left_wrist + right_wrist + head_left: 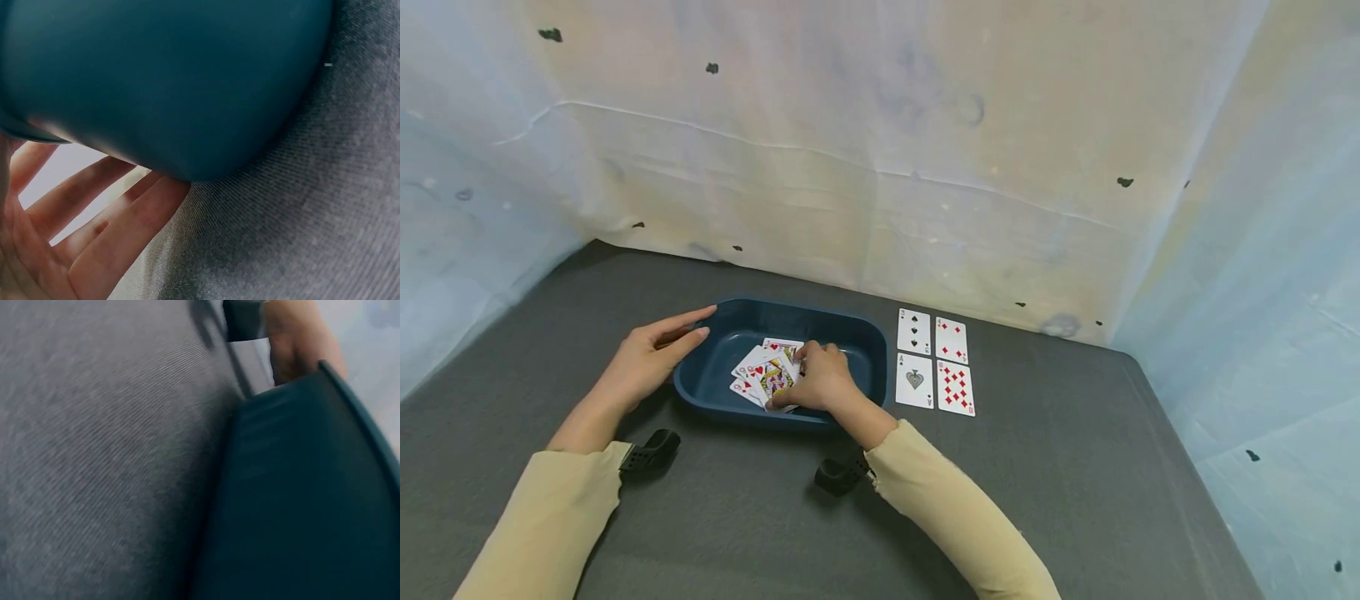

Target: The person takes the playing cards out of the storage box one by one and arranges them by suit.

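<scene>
A dark blue tray (865,333) with rounded corners holds a loose pile of face-up playing cards (772,375), queens among them. My left hand (643,358) rests its fingers against the tray's left end. In the left wrist view those fingers (125,231) lie straight along the tray's outer wall (169,94). Inside the tray, my right hand (823,379) reaches over the pile, thumb at the near edge of the cards and fingertips farther back. Its palm hides part of the pile, and whether it grips a card cannot be told. The right wrist view shows only the tray's outside (300,487), not the right fingers.
Right of the tray, face-up cards lie in two rows: a three of spades (913,332) and a four of diamonds (951,340) behind, an ace of spades (914,381) and a many-pip diamond card (956,387) in front. Pale sheeting (880,167) hangs behind the grey table (1075,483).
</scene>
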A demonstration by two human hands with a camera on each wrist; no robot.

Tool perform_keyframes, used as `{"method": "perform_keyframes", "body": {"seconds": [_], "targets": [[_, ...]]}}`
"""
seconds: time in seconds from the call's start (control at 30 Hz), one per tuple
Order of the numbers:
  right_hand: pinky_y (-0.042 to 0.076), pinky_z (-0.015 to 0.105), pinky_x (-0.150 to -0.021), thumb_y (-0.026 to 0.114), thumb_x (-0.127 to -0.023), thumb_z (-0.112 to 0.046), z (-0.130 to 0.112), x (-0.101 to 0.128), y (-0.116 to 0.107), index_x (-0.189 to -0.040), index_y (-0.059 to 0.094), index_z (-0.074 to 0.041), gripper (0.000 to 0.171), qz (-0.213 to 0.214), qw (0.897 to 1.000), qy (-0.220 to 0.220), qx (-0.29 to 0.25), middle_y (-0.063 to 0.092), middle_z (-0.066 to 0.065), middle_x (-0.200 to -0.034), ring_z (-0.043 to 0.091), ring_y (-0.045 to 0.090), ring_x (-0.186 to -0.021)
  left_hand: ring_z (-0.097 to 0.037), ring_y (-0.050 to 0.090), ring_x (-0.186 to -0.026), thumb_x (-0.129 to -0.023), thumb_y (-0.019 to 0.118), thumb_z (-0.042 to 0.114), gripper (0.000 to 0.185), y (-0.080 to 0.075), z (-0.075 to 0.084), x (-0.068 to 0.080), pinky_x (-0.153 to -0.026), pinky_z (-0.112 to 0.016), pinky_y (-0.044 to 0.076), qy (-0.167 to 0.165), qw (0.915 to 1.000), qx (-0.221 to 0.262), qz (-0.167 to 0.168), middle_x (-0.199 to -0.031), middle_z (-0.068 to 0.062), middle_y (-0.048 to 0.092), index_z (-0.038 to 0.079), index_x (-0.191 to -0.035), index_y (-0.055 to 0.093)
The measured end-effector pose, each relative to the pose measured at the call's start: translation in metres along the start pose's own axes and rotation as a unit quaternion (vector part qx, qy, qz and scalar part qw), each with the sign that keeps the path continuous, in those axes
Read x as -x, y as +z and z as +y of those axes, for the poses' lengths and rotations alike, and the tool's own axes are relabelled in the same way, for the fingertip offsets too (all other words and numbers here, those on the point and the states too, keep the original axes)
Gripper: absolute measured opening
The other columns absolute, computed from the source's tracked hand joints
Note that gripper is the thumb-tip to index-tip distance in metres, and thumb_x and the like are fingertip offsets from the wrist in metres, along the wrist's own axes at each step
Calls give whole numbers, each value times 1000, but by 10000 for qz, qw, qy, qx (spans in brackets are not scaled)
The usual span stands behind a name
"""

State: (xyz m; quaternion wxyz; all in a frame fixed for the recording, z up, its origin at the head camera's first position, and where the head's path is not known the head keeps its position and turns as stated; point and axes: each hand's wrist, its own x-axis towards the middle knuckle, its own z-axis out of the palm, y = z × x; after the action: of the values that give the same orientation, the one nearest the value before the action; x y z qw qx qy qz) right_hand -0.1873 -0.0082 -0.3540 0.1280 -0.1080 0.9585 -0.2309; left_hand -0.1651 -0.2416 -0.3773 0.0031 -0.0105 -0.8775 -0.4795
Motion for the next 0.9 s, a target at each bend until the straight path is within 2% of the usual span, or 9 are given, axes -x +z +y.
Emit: {"method": "perform_keyframes", "body": {"seconds": [0.07,0.17,0.4,0.53,0.73,0.9], "targets": [[40,33,-81,88,-66,-40,-2,1,2,-116,57,-9,66,49,9995,-15,296,53,8,-105,21,46,-100,-38,50,-113,-97,43,54,59,0,0,0,-69,-29,49,-7,10000,-10,11,-145,-25,40,24,-148,38],[41,32,-80,88,-66,-38,-3,3,3,-111,58,-8,62,34,9989,-94,465,53,6,-100,20,48,-95,-37,50,-112,-98,43,53,59,0,0,0,-68,-29,48,8,10000,-23,8,-145,-25,41,24,-148,38],[38,24,-68,85,-72,-31,-6,3,5,-99,59,-9,44,-197,9978,-388,491,56,2,-88,14,50,-81,-34,49,-105,-98,43,54,59,-1,0,1,-66,-29,47,16,10000,-57,-19,-145,-23,41,24,-148,38],[39,27,-72,85,-71,-33,-4,3,4,-106,59,-10,50,-83,9985,-220,485,55,4,-94,15,49,-87,-32,49,-101,-97,43,54,59,0,0,1,-65,-30,47,50,10000,-47,-29,-144,-22,42,24,-148,39],[43,36,-82,80,-77,-31,2,3,-4,-123,58,-5,57,174,9983,103,555,52,12,-110,22,51,-95,-33,51,-106,-97,44,54,59,0,0,0,-67,-28,48,3,10000,2,-38,-146,-22,41,25,-148,39],[44,39,-85,79,-77,-33,14,-2,-5,-123,59,-5,57,616,9943,157,854,53,14,-112,26,51,-98,-35,51,-110,-97,44,54,59,-1,1,0,-69,-28,49,-23,10000,1,-43,-146,-23,40,25,-148,38]]}}
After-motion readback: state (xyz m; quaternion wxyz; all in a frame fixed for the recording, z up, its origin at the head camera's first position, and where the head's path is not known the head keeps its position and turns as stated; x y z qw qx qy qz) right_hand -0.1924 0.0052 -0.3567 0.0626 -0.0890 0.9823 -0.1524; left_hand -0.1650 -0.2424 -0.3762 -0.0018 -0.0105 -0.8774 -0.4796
